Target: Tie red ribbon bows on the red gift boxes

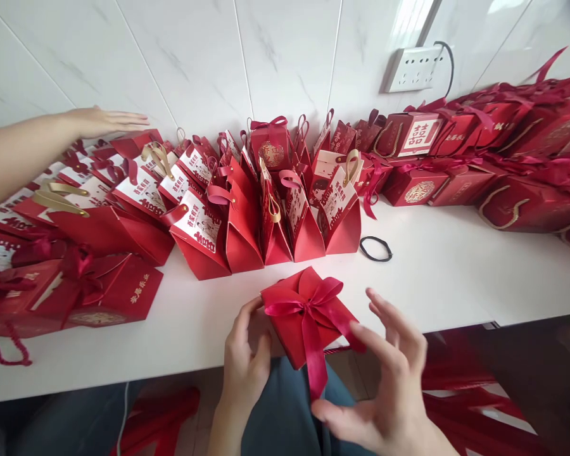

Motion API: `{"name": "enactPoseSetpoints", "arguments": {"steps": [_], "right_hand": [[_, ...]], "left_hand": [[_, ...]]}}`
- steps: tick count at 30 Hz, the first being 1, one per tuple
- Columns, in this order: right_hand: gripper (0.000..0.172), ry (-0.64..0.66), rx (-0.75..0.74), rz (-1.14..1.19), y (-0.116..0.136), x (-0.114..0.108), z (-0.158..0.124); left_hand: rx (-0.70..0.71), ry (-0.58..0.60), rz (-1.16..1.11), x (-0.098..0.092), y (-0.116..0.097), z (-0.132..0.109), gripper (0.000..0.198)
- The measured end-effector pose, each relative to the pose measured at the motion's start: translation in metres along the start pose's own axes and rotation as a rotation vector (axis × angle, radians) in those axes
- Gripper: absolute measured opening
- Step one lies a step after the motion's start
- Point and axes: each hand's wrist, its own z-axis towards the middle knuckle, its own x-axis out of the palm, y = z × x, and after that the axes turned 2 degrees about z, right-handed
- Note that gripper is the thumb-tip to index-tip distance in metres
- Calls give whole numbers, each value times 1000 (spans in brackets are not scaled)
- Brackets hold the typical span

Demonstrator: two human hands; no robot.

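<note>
A red gift box (289,332) is at the front edge of the white table, with its top facing me. A crimson satin ribbon (317,358) is tied in a bow on its lid, one tail hanging down the front and another reaching right. My left hand (246,361) grips the box by its left side, the fingertips partly hidden behind it. Beside the right corner, my right hand (394,380) has its fingers spread. Its index fingertip is by the right tail and its thumb is close to the hanging tail; whether they touch the ribbon I cannot tell.
Red bags with printed white panels (199,225) stand in rows behind. Ribboned boxes fill the right (418,187) and left (118,291). A black hair tie (376,249) lies on the table (456,266). Another person's hand (104,121) reaches in from the left. Red stools (171,411) stand below.
</note>
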Motion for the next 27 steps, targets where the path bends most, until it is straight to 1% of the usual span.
{"name": "enactPoseSetpoints", "arguments": {"steps": [1,2,3,5,7,9,10,13,14,15,16,18,21,24,26,27], "right_hand": [[84,32,4,-61,3,3,6],[90,98,18,-107,5,6,11],[89,154,37,-142,7,8,15],[76,216,72,-165,8,9,20],[61,214,146,-103,4,6,23],[53,127,294,56,-4,-1,24],[50,71,406,179,-10,-5,26],[42,-78,838,672,-25,-19,31],[41,-118,960,835,-29,-23,32],[40,-154,1047,978,-32,-26,35],[38,-192,1096,1094,-34,-28,37],[32,-249,1114,1266,-36,-30,43],[33,-285,1121,1413,-35,-31,53],[29,-342,1161,1483,-36,-37,57],[22,-428,1212,1455,-38,-47,55],[20,-471,1238,1404,-39,-55,53]], "left_hand": [[10,8,22,-1,-1,0,35],[24,14,44,-2,-3,1,31],[37,18,65,-2,-4,1,28],[65,7,107,-3,-7,2,24],[94,-40,156,-3,-8,3,24],[130,-81,219,-2,-9,4,23],[158,-86,251,-1,-8,4,22],[263,-93,345,1,-4,4,21],[301,-102,376,2,-2,4,21],[335,-116,404,3,0,4,21],[369,-131,433,4,3,4,20],[440,-161,487,7,5,6,18],[578,-199,582,12,2,11,16],[712,-235,666,13,-1,17,16],[784,-248,686,11,1,20,16],[814,-241,691,9,4,23,15]]}}
